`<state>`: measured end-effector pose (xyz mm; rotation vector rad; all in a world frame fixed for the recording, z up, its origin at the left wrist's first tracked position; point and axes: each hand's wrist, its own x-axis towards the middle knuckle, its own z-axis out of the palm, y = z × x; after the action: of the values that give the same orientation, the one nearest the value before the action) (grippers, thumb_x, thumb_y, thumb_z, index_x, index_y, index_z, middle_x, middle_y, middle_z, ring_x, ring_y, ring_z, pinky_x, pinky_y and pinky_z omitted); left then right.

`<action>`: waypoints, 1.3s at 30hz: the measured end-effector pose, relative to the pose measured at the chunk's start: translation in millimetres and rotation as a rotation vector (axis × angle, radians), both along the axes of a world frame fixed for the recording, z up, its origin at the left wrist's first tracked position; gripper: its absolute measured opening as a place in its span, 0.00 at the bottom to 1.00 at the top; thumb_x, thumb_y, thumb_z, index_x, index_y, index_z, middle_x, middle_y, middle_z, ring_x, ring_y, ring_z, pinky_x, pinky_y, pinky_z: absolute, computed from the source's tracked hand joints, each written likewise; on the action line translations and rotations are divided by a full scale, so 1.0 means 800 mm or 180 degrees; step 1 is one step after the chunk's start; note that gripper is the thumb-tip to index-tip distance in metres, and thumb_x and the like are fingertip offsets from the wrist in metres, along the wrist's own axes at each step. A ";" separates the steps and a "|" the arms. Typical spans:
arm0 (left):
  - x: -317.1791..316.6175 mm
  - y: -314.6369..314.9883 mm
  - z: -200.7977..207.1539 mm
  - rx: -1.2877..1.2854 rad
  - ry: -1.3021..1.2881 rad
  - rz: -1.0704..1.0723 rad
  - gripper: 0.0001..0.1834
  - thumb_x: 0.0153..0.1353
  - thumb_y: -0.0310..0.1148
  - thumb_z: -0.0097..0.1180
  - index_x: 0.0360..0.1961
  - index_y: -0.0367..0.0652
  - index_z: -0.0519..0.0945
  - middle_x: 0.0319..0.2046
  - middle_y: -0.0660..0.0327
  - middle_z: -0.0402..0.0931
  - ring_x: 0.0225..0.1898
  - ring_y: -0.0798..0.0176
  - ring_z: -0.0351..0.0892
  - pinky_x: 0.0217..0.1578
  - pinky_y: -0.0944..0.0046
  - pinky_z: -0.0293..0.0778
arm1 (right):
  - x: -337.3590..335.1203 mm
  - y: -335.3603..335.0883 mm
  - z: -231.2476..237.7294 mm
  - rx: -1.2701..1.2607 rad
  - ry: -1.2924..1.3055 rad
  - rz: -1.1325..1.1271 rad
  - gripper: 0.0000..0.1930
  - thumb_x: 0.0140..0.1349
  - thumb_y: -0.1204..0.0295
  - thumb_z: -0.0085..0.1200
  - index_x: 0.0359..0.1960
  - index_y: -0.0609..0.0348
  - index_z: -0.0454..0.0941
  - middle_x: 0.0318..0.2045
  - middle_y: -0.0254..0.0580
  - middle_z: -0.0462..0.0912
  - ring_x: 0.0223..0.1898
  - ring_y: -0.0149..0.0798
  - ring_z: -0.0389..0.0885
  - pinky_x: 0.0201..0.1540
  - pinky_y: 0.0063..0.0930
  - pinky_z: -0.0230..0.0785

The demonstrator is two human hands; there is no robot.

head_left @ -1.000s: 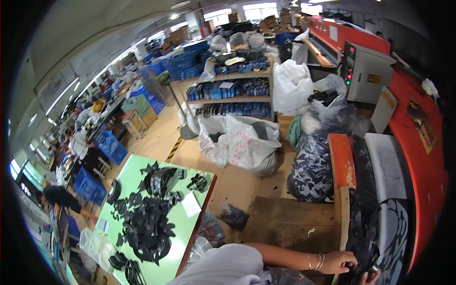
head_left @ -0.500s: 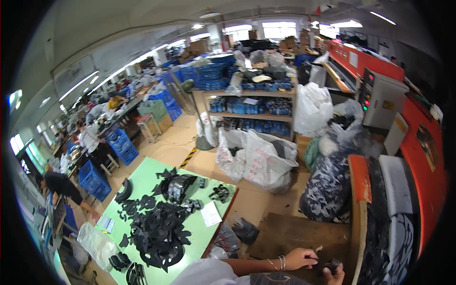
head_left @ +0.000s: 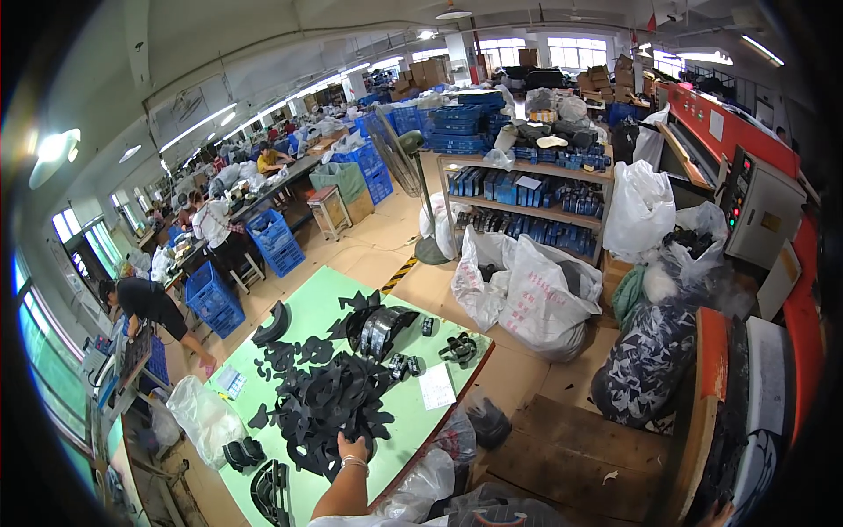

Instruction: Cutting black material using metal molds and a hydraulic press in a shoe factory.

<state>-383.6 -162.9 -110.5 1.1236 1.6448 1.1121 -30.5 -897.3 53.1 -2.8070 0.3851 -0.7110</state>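
Note:
My left hand (head_left: 353, 447) reaches over the near edge of a heap of black cut-out pieces (head_left: 329, 400) on the green table (head_left: 404, 443). Its thumb and fingers look apart and touch the heap; I see nothing held in them. At the lower right rim, only a sliver of my right hand (head_left: 721, 513) shows beside the red and grey machine, its fingers mostly cut off and dark. Behind the heap lie a curved stack of black parts (head_left: 379, 332), a black arched piece (head_left: 272, 325) and a white paper sheet (head_left: 436, 386).
Brown boards (head_left: 571, 457) lie right of the table. White sacks (head_left: 544, 299) stand before a shelf rack (head_left: 527, 211) of blue boxes. A clear bag of scraps (head_left: 645, 364) leans near the red machine (head_left: 746, 132). Co-workers, one in black (head_left: 154, 307), are at the left.
My view has swung left. My left hand has left the spot near my right hand and come onto the heap. My right hand, earlier holding a small dark object, is now mostly out of view.

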 end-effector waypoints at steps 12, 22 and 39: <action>0.113 -0.195 -0.137 -0.0442 0.2115 -0.5688 0.18 0.67 0.43 0.44 0.52 0.50 0.78 0.54 0.53 0.75 0.54 0.52 0.75 0.54 0.56 0.69 | -0.024 0.013 -0.041 0.0034 -0.0175 0.0551 0.17 0.55 0.66 0.64 0.35 0.73 0.79 0.40 0.66 0.77 0.41 0.61 0.74 0.47 0.45 0.68; 0.317 -0.200 0.346 0.0803 -0.1277 -0.6100 0.17 0.62 0.43 0.54 0.34 0.40 0.84 0.46 0.57 0.72 0.50 0.59 0.70 0.53 0.59 0.64 | -0.140 0.028 0.007 0.0528 -0.0709 0.0005 0.13 0.50 0.84 0.57 0.38 0.65 0.74 0.47 0.53 0.73 0.50 0.55 0.72 0.54 0.39 0.65; 0.358 -0.519 0.536 -0.2294 -0.6224 -0.9858 0.25 0.56 0.67 0.53 0.37 0.62 0.87 0.35 0.68 0.66 0.44 0.61 0.60 0.63 0.48 0.46 | -0.355 0.010 -0.009 0.0787 0.0107 -0.1940 0.31 0.48 0.74 0.63 0.57 0.56 0.68 0.47 0.50 0.72 0.52 0.54 0.69 0.56 0.42 0.65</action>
<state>-97.5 -578.0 318.1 -0.5357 3.9783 2.1077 -314.7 -889.6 46.3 -2.4631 1.2704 -0.6628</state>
